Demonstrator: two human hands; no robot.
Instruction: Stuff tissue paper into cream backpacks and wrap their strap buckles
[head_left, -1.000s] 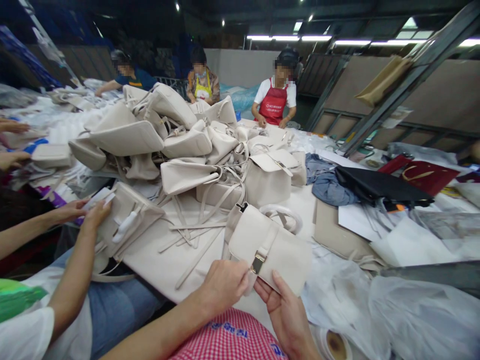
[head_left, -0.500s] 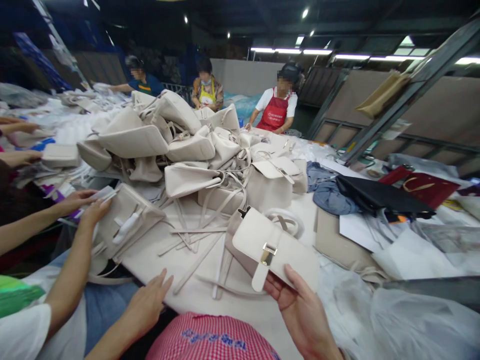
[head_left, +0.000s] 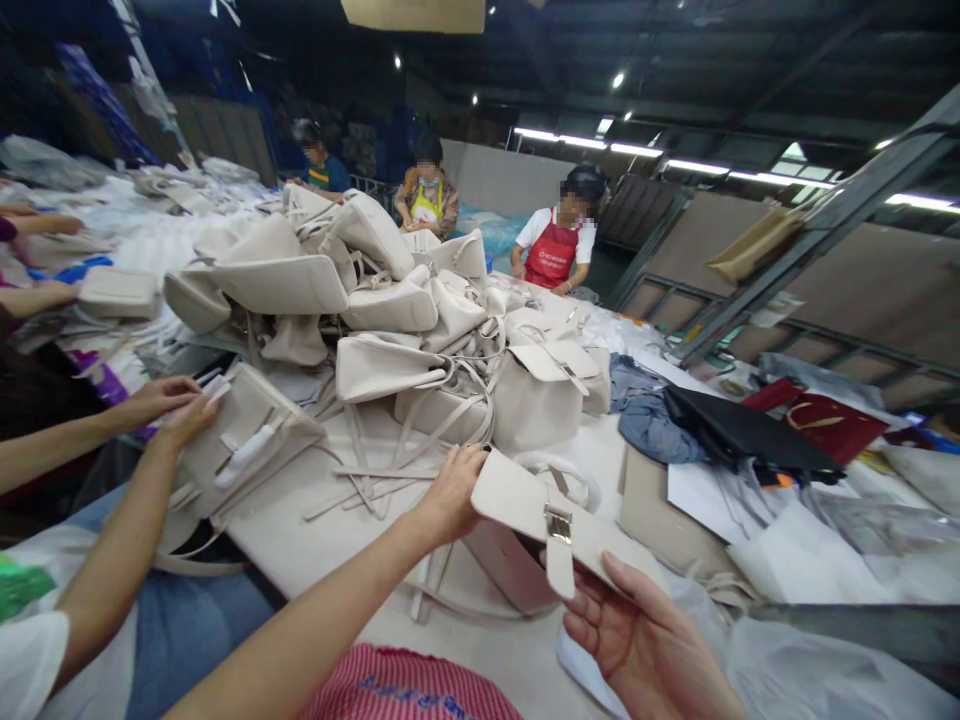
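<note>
A cream handbag (head_left: pixel 517 575) with a gold buckle on its flap (head_left: pixel 525 490) stands on the table right in front of me. My left hand (head_left: pixel 454 490) reaches across and grips the bag's upper left corner, its fingertips partly hidden behind the edge. On the flap's front right edge, my right hand (head_left: pixel 637 630) closes with the thumb on top and the fingers below. The flap is lifted off the front, and a dark gap shows under it. The strap tab (head_left: pixel 559 565) hangs down from the buckle.
A heap of cream bags (head_left: pixel 277 285) fills the table's middle. At my left, a co-worker's hands (head_left: pixel 169 405) handle another bag (head_left: pixel 247 430). A blue cloth (head_left: pixel 649 425), a black folder (head_left: pixel 750 435) and clear plastic (head_left: pixel 825 660) lie to the right. Co-workers sit across the table.
My left hand has moved forward and right from the table edge onto the bag's upper left corner. My right hand has raised the flap, uncovering the dark gap.
</note>
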